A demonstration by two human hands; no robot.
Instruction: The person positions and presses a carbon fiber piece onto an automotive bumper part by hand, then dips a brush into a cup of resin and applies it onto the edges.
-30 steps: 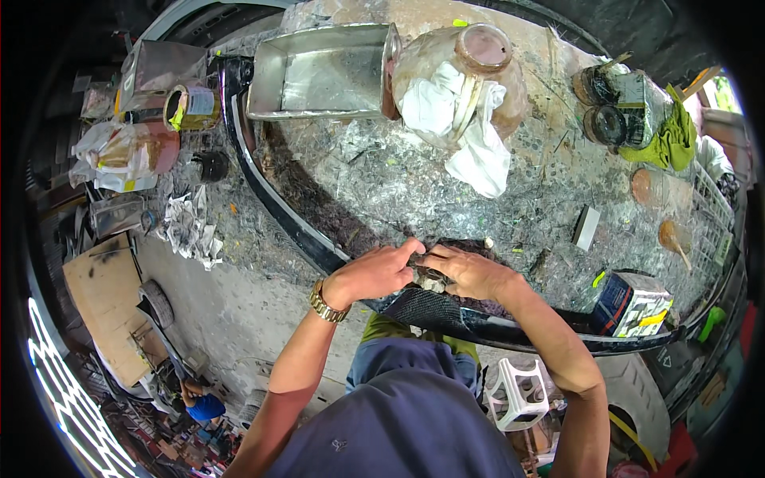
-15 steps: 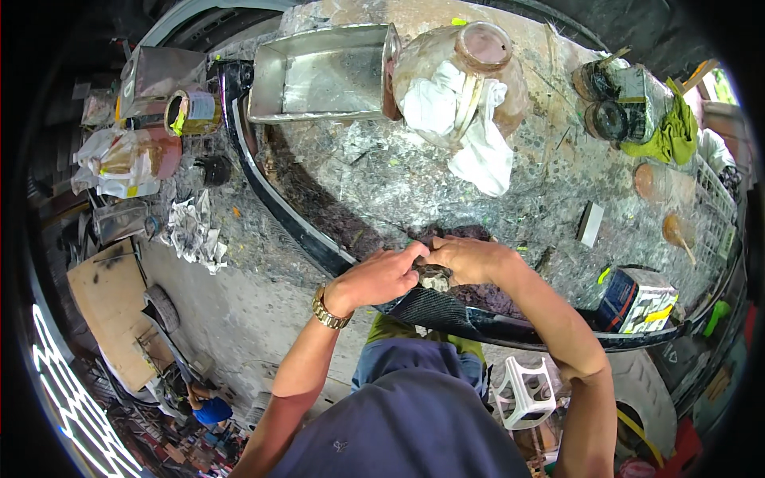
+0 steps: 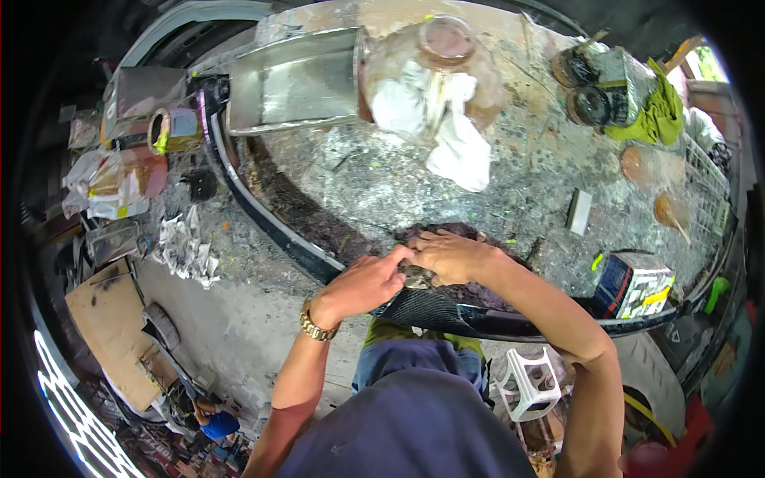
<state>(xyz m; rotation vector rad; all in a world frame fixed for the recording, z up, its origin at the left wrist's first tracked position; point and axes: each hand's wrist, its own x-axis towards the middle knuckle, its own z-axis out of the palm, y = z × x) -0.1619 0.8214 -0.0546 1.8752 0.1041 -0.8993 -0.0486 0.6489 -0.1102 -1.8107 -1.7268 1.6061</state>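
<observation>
A long curved black part (image 3: 426,311), partly woven like carbon fibre, runs along the bench's near edge. My left hand (image 3: 362,283), with a metal watch at the wrist, reaches its inner side with fingers curled in; whatever they grip is hidden. My right hand (image 3: 450,259) bends over the same spot, fingers apart and fingertips close to my left hand's, above dark, crumbly-looking material. A small pale lump (image 3: 418,279) shows beneath the two hands, partly covered by them.
The stained bench (image 3: 526,167) carries a metal tray (image 3: 291,84), a large container with white cloths (image 3: 458,159), tins, a green rag (image 3: 653,119), a grey block (image 3: 580,211) and a box (image 3: 633,283). Below are a white stool (image 3: 526,382) and a person in blue (image 3: 219,422).
Both hands have shifted slightly left in view, staying together at the part; my right fingers have moved up a little and spread. The whole view has shifted somewhat.
</observation>
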